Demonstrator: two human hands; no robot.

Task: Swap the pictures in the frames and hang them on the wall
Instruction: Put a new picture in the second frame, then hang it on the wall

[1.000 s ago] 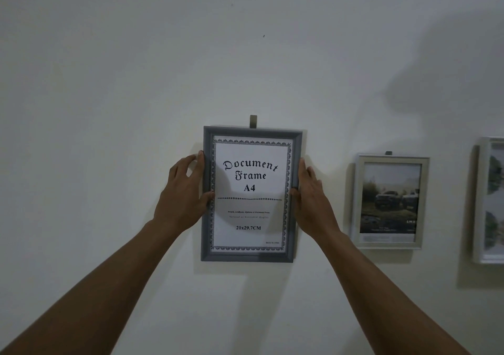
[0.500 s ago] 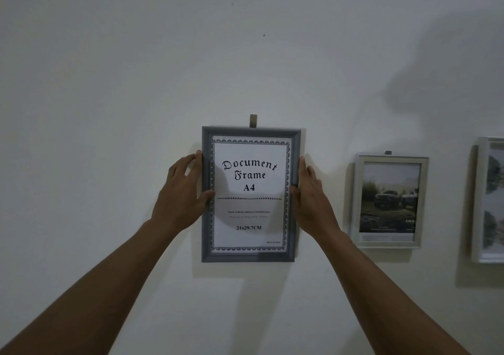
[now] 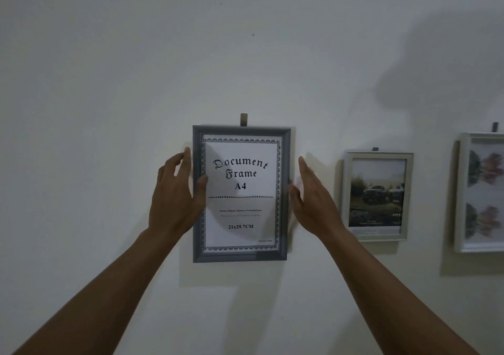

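Note:
A grey frame (image 3: 240, 256) with a white "Document Frame A4" sheet hangs upright on the wall below a small hook (image 3: 243, 119). My left hand (image 3: 174, 199) is at the frame's left edge, fingers straight beside the edge and the thumb resting on the frame's front. My right hand (image 3: 313, 202) is just off the right edge with straight fingers, a narrow gap between fingertips and frame. To the right hangs a smaller light frame (image 3: 377, 236) with a picture of vehicles.
A white frame (image 3: 461, 191) with flower pictures hangs at the far right, cut off by the view's edge, under its own hook (image 3: 495, 127). The wall (image 3: 109, 82) left of and above the grey frame is bare.
Both hands gripped the grey frame's sides before. Now the right hand has drawn off the right edge and the left hand's fingers have loosened. The frame stays in place under the hook.

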